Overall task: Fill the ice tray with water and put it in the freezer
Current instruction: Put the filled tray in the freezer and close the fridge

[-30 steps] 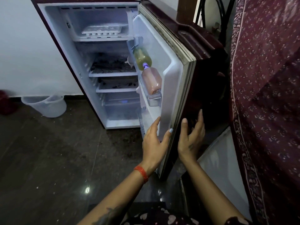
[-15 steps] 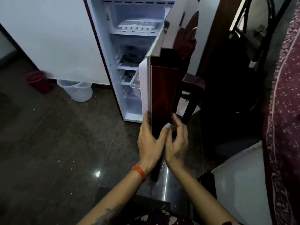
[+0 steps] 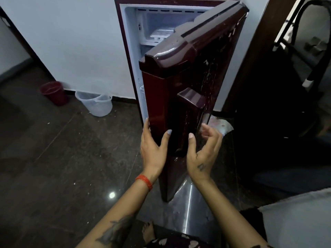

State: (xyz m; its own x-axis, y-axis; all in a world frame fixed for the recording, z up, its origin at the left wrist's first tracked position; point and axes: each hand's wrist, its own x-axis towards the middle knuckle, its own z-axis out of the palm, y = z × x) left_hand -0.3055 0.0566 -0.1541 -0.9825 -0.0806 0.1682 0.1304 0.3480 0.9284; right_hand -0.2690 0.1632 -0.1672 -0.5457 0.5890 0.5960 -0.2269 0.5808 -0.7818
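Fridge door (image 3: 188, 72) swinging on its hinge, roughly half shut, and both hands are on its lower part. Left hand (image 3: 154, 149) wraps the door's free edge, fingers straight along the inner side, thumb across the maroon front, so it's cupping the edge more than clamping it. Right hand (image 3: 204, 154) sits just right of the left, thumb up against the front below the handle (image 3: 191, 102), other fingers loosely curled w/ nothing in them; can't tell if the palm actually touches. Ice tray (image 3: 162, 35) is up in the freezer compartment (image 3: 152, 22) at the top of the cabinet, behind the door's upper corner, only partly seen; water level not visible. Looks like the last step, closing up. Main risk, imo: left fingers are on the seal side of the door edge, so if the door goes home before they slide off, they get pinched vs the cabinet frame. Second risk: a hard shove jolts the tray and slops water over the freezer shelf. Room-wise: left of the door the dark floor (image 3: 59, 158) is open, white bucket (image 3: 96, 104) and red bin (image 3: 52, 92) sit well left of it by the wall, out of the swing. Right of the door it's tight, dark furniture close by.
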